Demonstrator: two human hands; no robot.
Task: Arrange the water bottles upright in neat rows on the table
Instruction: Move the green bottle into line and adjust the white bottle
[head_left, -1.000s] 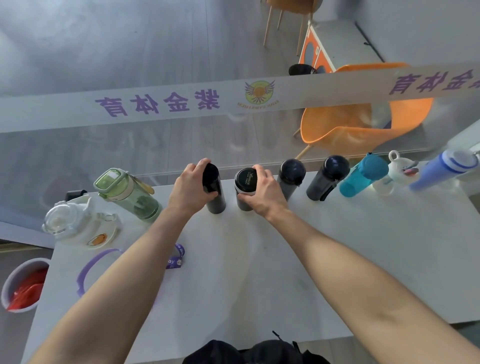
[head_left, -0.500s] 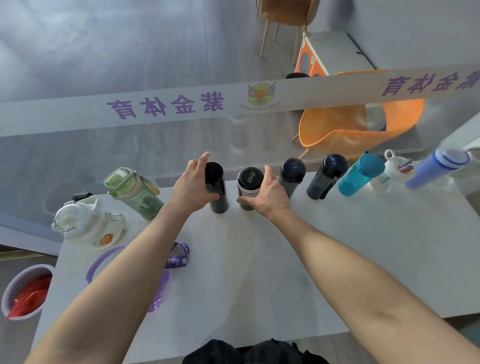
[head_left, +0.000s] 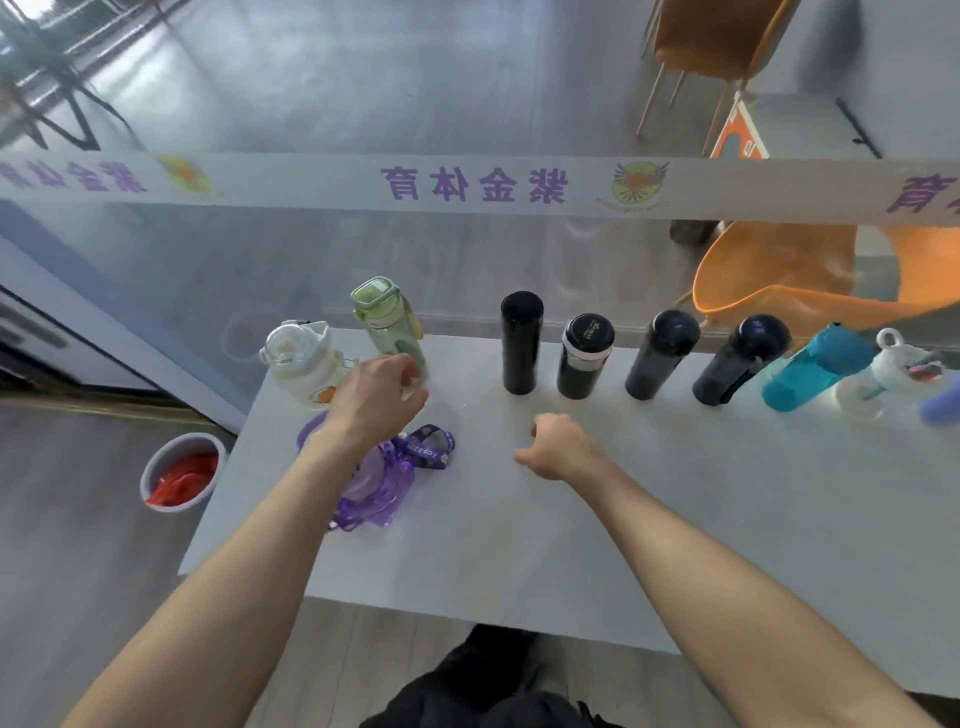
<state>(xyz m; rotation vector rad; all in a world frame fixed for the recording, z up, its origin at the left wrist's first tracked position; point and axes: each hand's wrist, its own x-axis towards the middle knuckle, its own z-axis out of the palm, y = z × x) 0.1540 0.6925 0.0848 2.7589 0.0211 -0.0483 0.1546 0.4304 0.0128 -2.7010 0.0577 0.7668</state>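
A row of upright bottles runs along the table's (head_left: 571, 545) far edge: a slim black flask (head_left: 521, 343), a black bottle with a white band (head_left: 586, 358), two dark navy bottles (head_left: 657, 356) (head_left: 737, 361), a teal bottle (head_left: 810, 371) and a small white one (head_left: 893, 364). At the far left stand a green bottle (head_left: 382, 317) and a white bottle (head_left: 298, 364). My left hand (head_left: 379, 395) is at the green bottle's base with its fingers curved around it. My right hand (head_left: 561, 447) hovers loosely curled over bare table, holding nothing. A clear purple bottle (head_left: 374, 488) lies on its side under my left forearm.
A blue-purple bottle (head_left: 940, 408) is cut off at the right edge. A glass barrier with a printed white band (head_left: 467, 184) rises just behind the row. A bin with red contents (head_left: 179, 473) stands on the floor at left. An orange chair (head_left: 810, 275) is beyond the glass.
Both hands have let go of the two black bottles. My left hand moved left to the green bottle, and my right hand pulled back toward me. The view shifted left.
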